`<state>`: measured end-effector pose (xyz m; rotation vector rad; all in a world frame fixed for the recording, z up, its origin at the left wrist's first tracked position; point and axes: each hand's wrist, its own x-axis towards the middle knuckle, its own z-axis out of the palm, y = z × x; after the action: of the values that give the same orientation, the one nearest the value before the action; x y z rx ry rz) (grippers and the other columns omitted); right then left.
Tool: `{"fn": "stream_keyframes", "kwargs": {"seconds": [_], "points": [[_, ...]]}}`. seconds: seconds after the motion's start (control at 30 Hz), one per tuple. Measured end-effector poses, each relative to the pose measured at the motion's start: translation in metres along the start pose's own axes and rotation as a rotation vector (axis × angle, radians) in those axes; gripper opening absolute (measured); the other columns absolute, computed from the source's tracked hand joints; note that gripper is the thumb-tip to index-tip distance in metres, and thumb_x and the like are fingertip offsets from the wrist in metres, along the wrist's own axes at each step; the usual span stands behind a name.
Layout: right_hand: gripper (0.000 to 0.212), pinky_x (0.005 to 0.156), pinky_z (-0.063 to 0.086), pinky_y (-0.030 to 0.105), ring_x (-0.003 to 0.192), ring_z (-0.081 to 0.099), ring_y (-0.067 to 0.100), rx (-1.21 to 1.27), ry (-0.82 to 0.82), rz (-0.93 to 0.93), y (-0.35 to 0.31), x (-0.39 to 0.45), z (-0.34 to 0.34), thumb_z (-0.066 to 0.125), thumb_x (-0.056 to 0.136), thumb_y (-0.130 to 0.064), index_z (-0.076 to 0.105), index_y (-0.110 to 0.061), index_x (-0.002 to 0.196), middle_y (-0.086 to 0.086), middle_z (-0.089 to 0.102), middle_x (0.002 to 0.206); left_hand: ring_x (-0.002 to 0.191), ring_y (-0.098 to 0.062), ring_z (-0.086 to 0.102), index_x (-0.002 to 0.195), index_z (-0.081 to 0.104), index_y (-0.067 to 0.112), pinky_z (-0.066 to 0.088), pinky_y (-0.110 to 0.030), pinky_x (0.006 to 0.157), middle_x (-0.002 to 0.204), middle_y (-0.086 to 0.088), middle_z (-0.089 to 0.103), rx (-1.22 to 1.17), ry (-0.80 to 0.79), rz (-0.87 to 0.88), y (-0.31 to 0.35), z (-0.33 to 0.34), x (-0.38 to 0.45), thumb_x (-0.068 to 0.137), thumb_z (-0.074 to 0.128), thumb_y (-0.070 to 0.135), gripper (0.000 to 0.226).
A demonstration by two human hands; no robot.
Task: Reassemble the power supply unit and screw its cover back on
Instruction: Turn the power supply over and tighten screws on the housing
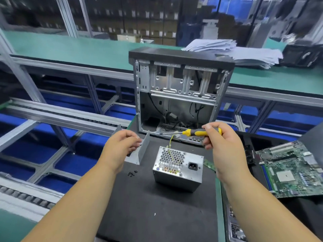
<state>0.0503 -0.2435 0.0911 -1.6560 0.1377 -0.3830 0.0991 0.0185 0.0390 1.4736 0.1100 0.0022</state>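
Head view shows, from the left, the left hand (pixel 120 147) holding one bent metal cover (pixel 138 151) by its upper edge, fingers curled on it, probably to carry it onto the unit. Below it lie about five small black screws (pixel 132 173) in one heap on the black mat (pixel 157 215) of the bench, kept within reach for fastening. In the middle stands one power supply unit (pixel 178 169), grille side up, apart from both hands. Behind it is one open computer case (pixel 180 95). The right hand (pixel 218 138) grips one yellow screwdriver (pixel 192 132), tip pointing left, ready. At far right lies one motherboard (pixel 293 170).
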Motion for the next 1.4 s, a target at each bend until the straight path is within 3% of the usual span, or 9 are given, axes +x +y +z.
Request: {"fn": "stream_keyframes", "kwargs": {"seconds": [0.13, 0.5, 0.73, 0.9, 1.0, 1.13, 1.27, 1.33, 1.4], "points": [[0.019, 0.061, 0.047, 0.025, 0.064, 0.058, 0.009, 0.032, -0.038, -0.069, -0.018, -0.006, -0.019, 0.058, 0.081, -0.045, 0.068, -0.029, 0.085, -0.005, 0.062, 0.068, 0.062, -0.009, 0.06, 0.072, 0.065, 0.018, 0.051, -0.017, 0.062, 0.075, -0.003, 0.068, -0.231, -0.193, -0.063, 0.023, 0.043, -0.023, 0.082, 0.065, 0.0, 0.021], [0.014, 0.056, 0.047, 0.016, 0.061, 0.054, 0.007, 0.029, -0.016, -0.163, -0.032, -0.024, -0.075, 0.057, 0.095, -0.027, 0.064, -0.027, 0.083, -0.01, 0.055, 0.064, 0.062, -0.008, 0.057, 0.085, 0.061, 0.013, 0.052, -0.017, 0.058, 0.075, -0.002, 0.064, -0.432, -0.324, -0.137, 0.022, 0.11, -0.055, 0.075, 0.064, 0.007, 0.012], [0.014, 0.063, 0.046, 0.033, 0.063, 0.053, 0.011, 0.021, 0.007, -0.169, -0.032, -0.033, -0.105, 0.057, 0.096, -0.028, 0.064, -0.028, 0.083, -0.011, 0.056, 0.065, 0.062, -0.008, 0.057, 0.089, 0.064, 0.011, 0.052, -0.017, 0.059, 0.075, -0.001, 0.064, -0.462, -0.337, -0.142, 0.019, 0.135, -0.07, 0.076, 0.063, 0.008, 0.013], [0.014, 0.064, 0.047, 0.033, 0.065, 0.053, 0.011, -0.014, -0.014, -0.185, -0.03, -0.037, -0.12, 0.058, 0.096, -0.026, 0.063, -0.028, 0.083, -0.01, 0.056, 0.067, 0.061, -0.007, 0.058, 0.09, 0.065, 0.01, 0.052, -0.017, 0.057, 0.074, -0.002, 0.065, -0.418, -0.296, -0.153, 0.02, 0.146, -0.08, 0.077, 0.066, 0.007, 0.013], [0.013, 0.055, 0.042, 0.021, 0.061, 0.049, 0.012, -0.093, -0.073, -0.235, -0.03, -0.04, -0.128, 0.057, 0.097, -0.024, 0.061, -0.027, 0.085, -0.012, 0.054, 0.064, 0.062, -0.007, 0.058, 0.089, 0.067, 0.008, 0.052, -0.016, 0.058, 0.074, -0.003, 0.066, -0.314, -0.251, -0.135, 0.019, 0.15, -0.085, 0.086, 0.063, 0.003, 0.008], [0.014, 0.041, 0.028, 0.012, 0.044, 0.036, 0.002, -0.124, -0.133, -0.236, -0.027, -0.04, -0.136, 0.051, 0.097, -0.013, 0.058, -0.024, 0.091, -0.019, 0.048, 0.054, 0.063, -0.006, 0.061, 0.086, 0.069, 0.009, 0.053, -0.014, 0.063, 0.074, -0.002, 0.069, -0.152, -0.245, -0.056, 0.02, 0.147, -0.093, 0.089, 0.062, -0.002, 0.014], [0.013, 0.044, 0.031, 0.011, 0.048, 0.039, 0.002, -0.122, -0.116, -0.238, -0.026, -0.04, -0.136, 0.055, 0.095, -0.015, 0.057, -0.027, 0.092, -0.015, 0.054, 0.062, 0.065, -0.006, 0.063, 0.088, 0.07, 0.009, 0.052, -0.014, 0.065, 0.074, -0.001, 0.071, -0.033, -0.249, 0.059, 0.02, 0.146, -0.095, 0.088, 0.064, -0.005, 0.016], [0.011, 0.049, 0.039, 0.016, 0.057, 0.047, 0.011, -0.138, -0.094, -0.245, -0.026, -0.039, -0.134, 0.057, 0.094, -0.021, 0.057, -0.031, 0.091, -0.007, 0.059, 0.071, 0.066, -0.007, 0.063, 0.089, 0.071, 0.009, 0.051, -0.014, 0.065, 0.074, -0.002, 0.072, 0.026, -0.246, 0.104, 0.019, 0.146, -0.091, 0.086, 0.066, -0.006, 0.016], [0.009, 0.064, 0.052, 0.038, 0.072, 0.056, 0.029, -0.125, -0.071, -0.228, -0.026, -0.035, -0.131, 0.058, 0.094, -0.025, 0.058, -0.033, 0.09, 0.0, 0.061, 0.078, 0.068, -0.008, 0.063, 0.09, 0.071, 0.008, 0.051, -0.015, 0.067, 0.075, -0.003, 0.071, 0.048, -0.261, 0.129, 0.018, 0.145, -0.082, 0.085, 0.068, -0.005, 0.015]]}}
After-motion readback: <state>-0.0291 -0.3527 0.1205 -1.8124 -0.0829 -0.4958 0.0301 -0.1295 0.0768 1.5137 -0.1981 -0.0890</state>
